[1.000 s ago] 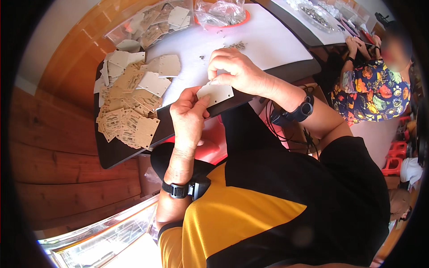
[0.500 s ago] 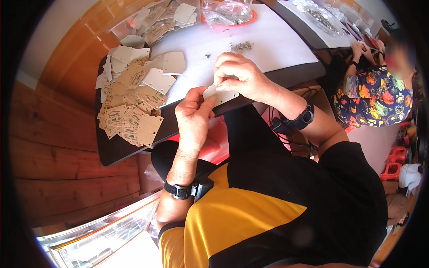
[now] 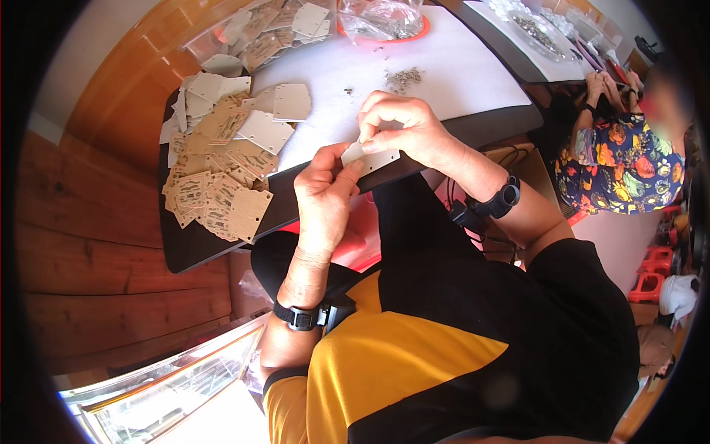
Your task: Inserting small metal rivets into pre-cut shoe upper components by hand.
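Note:
At the table's front edge, my left hand (image 3: 325,191) pinches a small white card (image 3: 377,160) with punched holes along its edge. Over the card's upper edge, my right hand (image 3: 399,127) has thumb and forefinger pressed together; whatever lies between them is too small to make out. Beyond my right hand, a little heap of small metal pieces (image 3: 404,78) lies on the white sheet (image 3: 325,92). To the left spreads a big loose pile of similar cards (image 3: 214,166), some with brown printed faces, others plain white.
At the back stand a clear box of more cards (image 3: 275,33) and an orange-rimmed tray (image 3: 425,31) with a plastic bag (image 3: 381,18). A person in a flowered top (image 3: 621,159) works at another table on the right. Red stools (image 3: 647,285) stand behind.
Both hands and the card appear slightly further right in the picture, as does the whole table. My pinch on the card looks the same.

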Demonstrator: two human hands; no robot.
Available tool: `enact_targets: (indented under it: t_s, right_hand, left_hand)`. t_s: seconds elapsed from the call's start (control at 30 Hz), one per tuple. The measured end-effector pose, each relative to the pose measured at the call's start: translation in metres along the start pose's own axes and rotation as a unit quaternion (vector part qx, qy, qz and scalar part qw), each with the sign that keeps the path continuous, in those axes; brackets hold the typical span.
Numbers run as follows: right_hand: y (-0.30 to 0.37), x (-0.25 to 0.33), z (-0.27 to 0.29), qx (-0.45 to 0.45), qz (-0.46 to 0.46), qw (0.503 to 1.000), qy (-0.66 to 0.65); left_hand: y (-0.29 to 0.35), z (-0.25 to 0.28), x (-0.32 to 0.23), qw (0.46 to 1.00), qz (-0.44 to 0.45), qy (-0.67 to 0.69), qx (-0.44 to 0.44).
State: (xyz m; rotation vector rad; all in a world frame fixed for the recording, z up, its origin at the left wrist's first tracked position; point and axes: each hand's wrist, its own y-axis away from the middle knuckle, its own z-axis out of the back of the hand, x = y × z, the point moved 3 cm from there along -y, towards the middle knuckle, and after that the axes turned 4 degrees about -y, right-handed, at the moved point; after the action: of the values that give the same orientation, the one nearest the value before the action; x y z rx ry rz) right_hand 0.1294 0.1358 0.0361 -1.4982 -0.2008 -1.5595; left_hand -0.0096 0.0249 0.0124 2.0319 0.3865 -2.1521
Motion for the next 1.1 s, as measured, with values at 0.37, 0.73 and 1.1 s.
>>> enact_targets:
  t_s: [0.37,0.73,1.1]
  right_hand:
    - [0.0038,-0.004,0.0017,-0.017,0.018,1.0,0.004]
    - [0.0052,-0.0016,-0.0004,-0.015,0.037,0.999,0.018]
    - [0.0081,0.0041,-0.0022,-0.015,0.031,0.999,0.019]
  left_hand:
    - [0.0027,0.0028,-0.0011,1.0,0.001,-0.014,0.018]
    - [0.003,0.0052,-0.002,0.999,0.005,-0.007,0.035]
    - [0.0052,0.0053,-0.0025,0.999,-0.007,-0.004,0.037]
